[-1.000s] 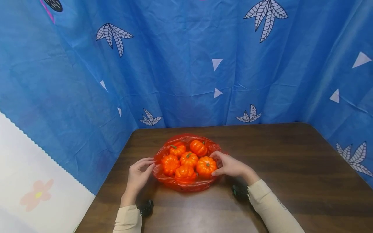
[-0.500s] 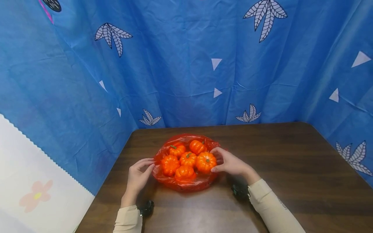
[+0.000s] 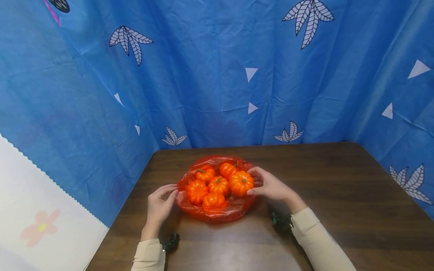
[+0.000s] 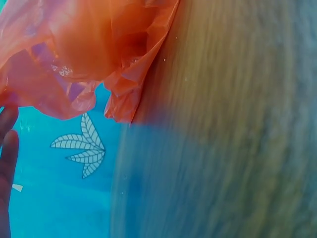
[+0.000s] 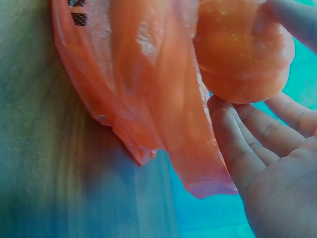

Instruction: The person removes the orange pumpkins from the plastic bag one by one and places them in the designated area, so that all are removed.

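Right grip: thumb and fingers round a pumpkin (image 3: pixel 241 183), now higher than moments ago. Likely loose from the other pumpkins (image 3: pixel 218 185), still over the bag (image 3: pixel 217 217). Left hand (image 3: pixel 159 205) pinches bag's left rim, near counter's (image 3: pixel 322 180) far-left corner.

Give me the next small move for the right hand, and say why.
Probably raise the gripped pumpkin slightly to clear the red bag: the right hand holds it close beside the bag's edge, and the left hand pinches the opposite rim, which should steady the bag.
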{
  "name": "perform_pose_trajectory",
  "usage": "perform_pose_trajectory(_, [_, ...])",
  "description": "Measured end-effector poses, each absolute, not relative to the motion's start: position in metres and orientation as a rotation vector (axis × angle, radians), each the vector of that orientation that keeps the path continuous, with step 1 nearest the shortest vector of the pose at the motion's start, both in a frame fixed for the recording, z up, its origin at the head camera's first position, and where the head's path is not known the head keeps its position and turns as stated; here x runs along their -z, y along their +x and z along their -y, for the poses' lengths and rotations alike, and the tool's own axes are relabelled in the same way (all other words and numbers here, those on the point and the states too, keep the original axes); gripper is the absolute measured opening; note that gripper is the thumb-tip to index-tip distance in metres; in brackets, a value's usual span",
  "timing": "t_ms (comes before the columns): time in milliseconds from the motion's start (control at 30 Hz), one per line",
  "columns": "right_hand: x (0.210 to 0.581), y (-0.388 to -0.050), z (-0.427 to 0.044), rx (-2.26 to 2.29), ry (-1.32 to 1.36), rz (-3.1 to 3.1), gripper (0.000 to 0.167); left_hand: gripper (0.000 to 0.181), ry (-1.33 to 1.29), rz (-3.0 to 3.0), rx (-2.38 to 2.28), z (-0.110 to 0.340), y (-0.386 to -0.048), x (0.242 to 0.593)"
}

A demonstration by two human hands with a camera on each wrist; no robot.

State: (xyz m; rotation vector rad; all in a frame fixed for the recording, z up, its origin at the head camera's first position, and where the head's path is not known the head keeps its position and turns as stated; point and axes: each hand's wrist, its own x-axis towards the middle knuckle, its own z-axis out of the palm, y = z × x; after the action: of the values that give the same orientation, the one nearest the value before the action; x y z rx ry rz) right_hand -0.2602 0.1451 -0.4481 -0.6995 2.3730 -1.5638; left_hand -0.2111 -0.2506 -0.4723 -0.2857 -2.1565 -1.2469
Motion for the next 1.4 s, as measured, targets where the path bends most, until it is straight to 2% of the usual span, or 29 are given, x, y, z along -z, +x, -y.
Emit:
perform_pose_trajectory(233, [0.437, -0.258, -0.151, 1.597, -0.653, -2.386, 0.063, 0.016, -0.263, 2.088, 1.165, 0.247, -0.212, 0.47])
perform_pose_trajectory(567, [0.424, -0.258, -0.169, 1.611, -0.611, -2.445, 0.066, 0.015, -0.28, 2.051, 1.152, 0.231, -0.197, 0.445])
perform_pose_trajectory(1400, [0.42, -0.259, -0.209, 1.651, -0.506, -2.611, 0.066, 0.013, -0.247, 2.049, 1.165, 0.236, -0.198, 0.453])
